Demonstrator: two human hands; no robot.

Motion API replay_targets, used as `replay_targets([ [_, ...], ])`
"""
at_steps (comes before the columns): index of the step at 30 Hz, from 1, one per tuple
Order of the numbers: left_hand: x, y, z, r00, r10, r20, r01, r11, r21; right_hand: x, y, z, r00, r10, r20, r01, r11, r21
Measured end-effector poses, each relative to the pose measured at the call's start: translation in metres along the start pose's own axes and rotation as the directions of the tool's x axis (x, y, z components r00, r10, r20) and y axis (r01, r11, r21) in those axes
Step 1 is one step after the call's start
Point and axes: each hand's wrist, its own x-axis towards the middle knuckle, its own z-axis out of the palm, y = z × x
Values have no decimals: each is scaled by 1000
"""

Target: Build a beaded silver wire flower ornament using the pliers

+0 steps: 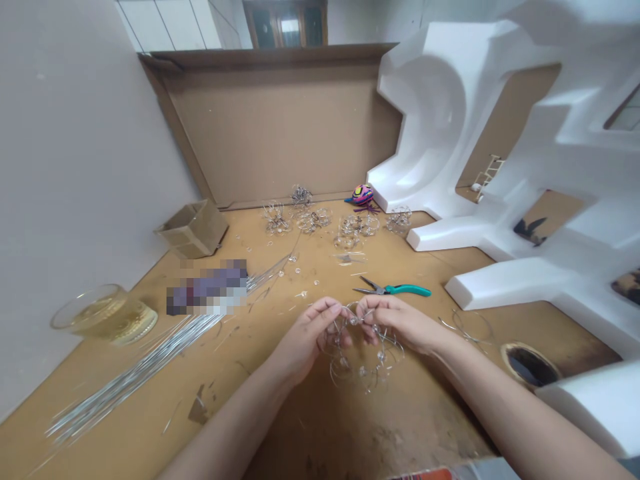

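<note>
Between my two hands is a looped wire piece (363, 371) with clear beads, hanging below the fingers. My left hand (320, 325) pinches its upper left part, fingers closed on the wire. On the other side my right hand (387, 319) grips the upper right part, thumb and fingertips pressed together near a bead. Just beyond the right hand lie needle-nose pliers (395, 289) with teal handles, touched by neither hand. Several loose clear beads (298, 271) are scattered on the brown board farther off.
A bundle of straight wires (145, 370) lies at left, beside a glass of yellowish liquid (107, 313) and a small cardboard box (195, 229). Several wire pieces (314, 219) and a colourful ball-like object (363, 194) stand at the back. White foam (490, 280) borders the right.
</note>
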Motion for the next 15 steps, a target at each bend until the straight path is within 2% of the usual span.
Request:
replay_targets([
  [7, -3, -1, 1, 1000, 11, 14, -11, 1000, 15, 1, -3, 1, 999, 13, -32, -18, 985, -174],
  [15, -5, 4, 4, 999, 35, 37, -35, 999, 8, -1, -4, 4, 998, 19, -53, -28, 984, -175],
])
